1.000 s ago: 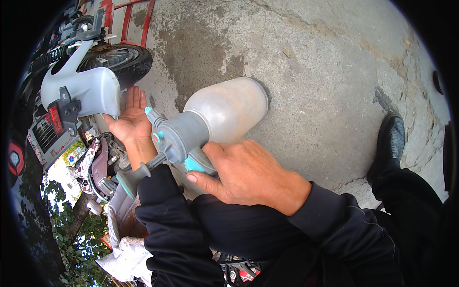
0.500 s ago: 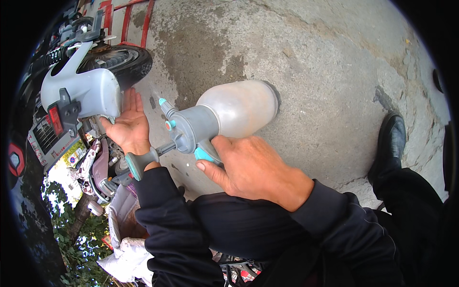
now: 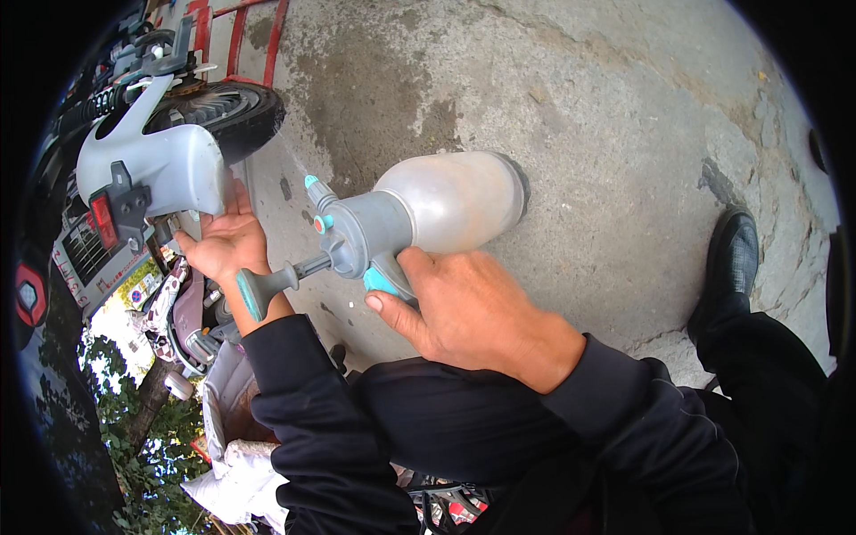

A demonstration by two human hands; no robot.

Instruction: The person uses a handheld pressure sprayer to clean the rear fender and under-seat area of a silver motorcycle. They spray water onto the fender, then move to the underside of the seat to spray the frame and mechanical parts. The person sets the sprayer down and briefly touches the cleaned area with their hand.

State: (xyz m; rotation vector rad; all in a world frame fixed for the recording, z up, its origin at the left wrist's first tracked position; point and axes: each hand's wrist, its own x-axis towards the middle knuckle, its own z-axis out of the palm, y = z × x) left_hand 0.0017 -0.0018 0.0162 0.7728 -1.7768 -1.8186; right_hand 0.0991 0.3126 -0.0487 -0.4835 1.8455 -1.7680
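A pump sprayer (image 3: 450, 203) with a cloudy white bottle and a grey head lies tilted across the middle of the view. My right hand (image 3: 477, 312) is wrapped round its grey grip, the thumb by the turquoise trigger (image 3: 379, 283). The small turquoise-tipped nozzle (image 3: 311, 182) points up and left. From the head a pump rod with a grey-and-turquoise T-handle (image 3: 259, 290) reaches over my left wrist. My left hand (image 3: 227, 242) is open, palm up with fingers stretched, at the lower edge of a white fender (image 3: 183, 169); whether they touch I cannot tell.
Behind the fender is a two-wheeler's black tyre (image 3: 254, 120), with a red reflector (image 3: 103, 221) on its bracket. A red metal frame (image 3: 236, 45) lies farther off. Another parked scooter (image 3: 187, 312) is at the left. A person's black shoe (image 3: 733, 259) rests on the concrete at right.
My left hand has shifted slightly left and up, its fingertips closer to the fender's edge. The sprayer has moved slightly, its nozzle a little right and up. My right hand keeps its grip.
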